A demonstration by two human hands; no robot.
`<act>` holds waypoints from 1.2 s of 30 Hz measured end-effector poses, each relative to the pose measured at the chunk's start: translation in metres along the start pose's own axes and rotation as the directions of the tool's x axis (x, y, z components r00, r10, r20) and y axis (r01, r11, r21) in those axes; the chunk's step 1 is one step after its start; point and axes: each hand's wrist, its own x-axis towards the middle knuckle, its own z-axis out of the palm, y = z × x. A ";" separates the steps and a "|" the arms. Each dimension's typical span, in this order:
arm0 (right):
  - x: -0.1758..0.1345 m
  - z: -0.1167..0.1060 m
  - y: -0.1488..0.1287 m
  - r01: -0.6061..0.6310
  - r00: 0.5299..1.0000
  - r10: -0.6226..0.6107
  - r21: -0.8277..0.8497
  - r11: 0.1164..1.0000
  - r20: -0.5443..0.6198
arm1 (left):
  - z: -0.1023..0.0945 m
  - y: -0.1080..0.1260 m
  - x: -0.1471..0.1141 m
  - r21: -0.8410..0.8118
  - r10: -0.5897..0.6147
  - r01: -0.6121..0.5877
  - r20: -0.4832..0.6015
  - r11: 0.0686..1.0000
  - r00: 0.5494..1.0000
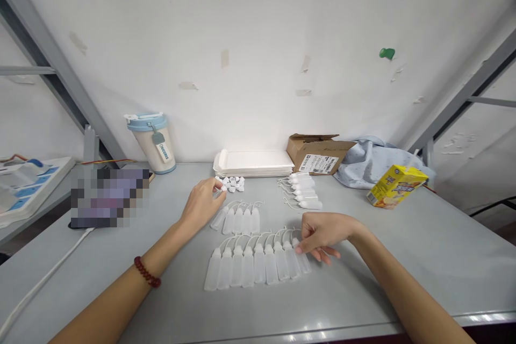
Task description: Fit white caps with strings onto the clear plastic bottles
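Note:
My left hand [203, 201] reaches to a small heap of white caps [233, 184], its fingertips pinched on a cap at the heap's near left edge. My right hand [324, 234] is closed at the right end of a front row of translucent plastic squeeze bottles [248, 267]. Its thumb and curled index finger grip the top of the last bottle [303, 262], partly hiding it. Thin curved tails stand off the bottle necks. Behind this row lies a shorter row of similar bottles [242, 220]. More bottles [304, 192] lie on their sides at the back right.
A stack of white flat packs [256, 163] and an open cardboard box [320, 155] stand by the wall. To the right are a light-blue cloth [368, 161] and a yellow drink carton [397, 187]. A tumbler [153, 142], phone [110, 199] and power strip [34, 188] are left.

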 end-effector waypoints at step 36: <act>0.010 0.006 -0.006 0.347 0.698 -0.317 -0.085 0.934 -0.642 | 0.002 0.032 -0.021 -0.217 0.209 -0.190 0.068 0.957 0.976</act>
